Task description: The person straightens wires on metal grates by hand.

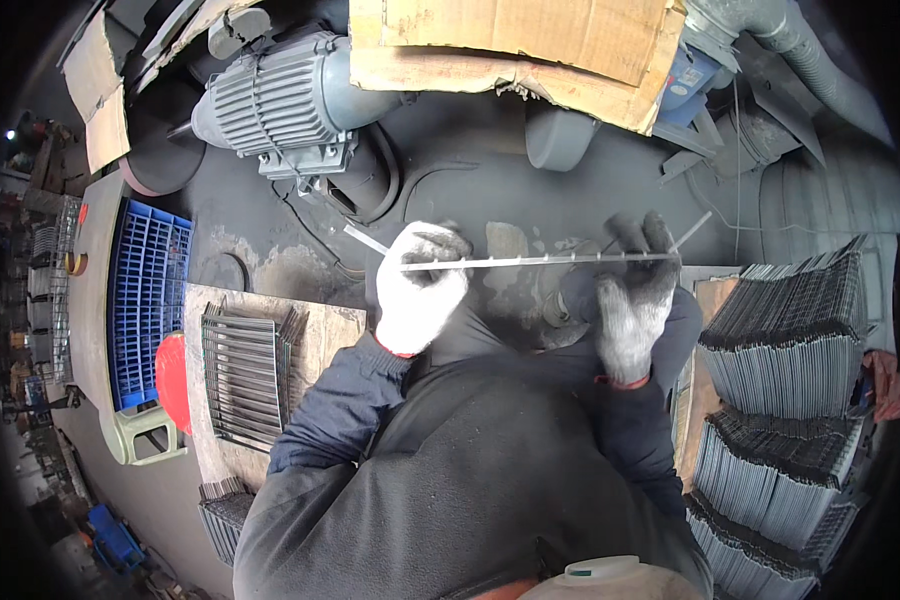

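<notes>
Both my hands wear whitish work gloves, the right one greyed with dirt. Between them is a thin metal rack [545, 260], seen nearly edge-on as a light bar with small bumps and a slanted leg at either end. My left hand [415, 300] is closed round its left end. At the other end my right hand [634, 305] grips it, thumb on the near side and fingers beyond; those fingers are slightly blurred. The rack is held up in front of my lap, over the dark floor.
Tall stacks of wire racks [785, 370] stand at my right. On a board [320, 320] at left lie several more racks [240, 375]. Ahead are a grey electric motor [275, 95] and cardboard [510, 45]. A blue plastic crate [150, 300] and green stool [142, 437] stand further left.
</notes>
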### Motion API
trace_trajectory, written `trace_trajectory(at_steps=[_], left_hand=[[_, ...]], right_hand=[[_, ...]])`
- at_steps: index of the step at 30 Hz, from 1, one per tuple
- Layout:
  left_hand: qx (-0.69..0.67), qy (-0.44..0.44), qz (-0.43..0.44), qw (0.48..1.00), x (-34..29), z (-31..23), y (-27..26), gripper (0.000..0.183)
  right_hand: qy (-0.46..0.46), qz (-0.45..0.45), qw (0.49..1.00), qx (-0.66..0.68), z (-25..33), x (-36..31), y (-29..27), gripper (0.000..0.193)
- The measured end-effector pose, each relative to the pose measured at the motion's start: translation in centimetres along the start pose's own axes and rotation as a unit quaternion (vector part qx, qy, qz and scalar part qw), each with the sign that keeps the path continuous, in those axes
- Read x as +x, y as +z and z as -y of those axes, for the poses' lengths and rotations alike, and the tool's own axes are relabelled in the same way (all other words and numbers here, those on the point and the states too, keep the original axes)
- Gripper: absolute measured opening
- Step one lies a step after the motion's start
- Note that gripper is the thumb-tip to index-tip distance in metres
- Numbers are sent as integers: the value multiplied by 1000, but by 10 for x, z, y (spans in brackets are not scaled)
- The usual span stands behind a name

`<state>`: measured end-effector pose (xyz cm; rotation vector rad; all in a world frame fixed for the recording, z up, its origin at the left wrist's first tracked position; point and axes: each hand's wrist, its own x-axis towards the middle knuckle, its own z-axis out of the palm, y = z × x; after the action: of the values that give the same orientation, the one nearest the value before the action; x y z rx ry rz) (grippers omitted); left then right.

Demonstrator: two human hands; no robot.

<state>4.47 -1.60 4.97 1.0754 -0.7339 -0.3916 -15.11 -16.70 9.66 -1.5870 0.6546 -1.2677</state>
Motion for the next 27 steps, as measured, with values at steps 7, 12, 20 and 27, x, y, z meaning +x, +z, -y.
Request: trace_trajectory(at_steps=[7, 12, 20, 27], left_hand=[[-142, -282, 89, 945, 18, 39, -9, 20], [36, -374, 107, 921, 43, 41, 40, 24], [-13, -345, 107, 932, 64, 112, 87, 28], [22, -391, 19, 920, 71, 71, 3, 25]], right_hand=[[290, 107, 949, 62, -51, 30, -36, 20], [354, 41, 934, 19, -76, 41, -59, 25], [360, -3, 933, -33, -94, 73, -87, 19], [351, 58, 931, -79, -115, 69, 4, 23]])
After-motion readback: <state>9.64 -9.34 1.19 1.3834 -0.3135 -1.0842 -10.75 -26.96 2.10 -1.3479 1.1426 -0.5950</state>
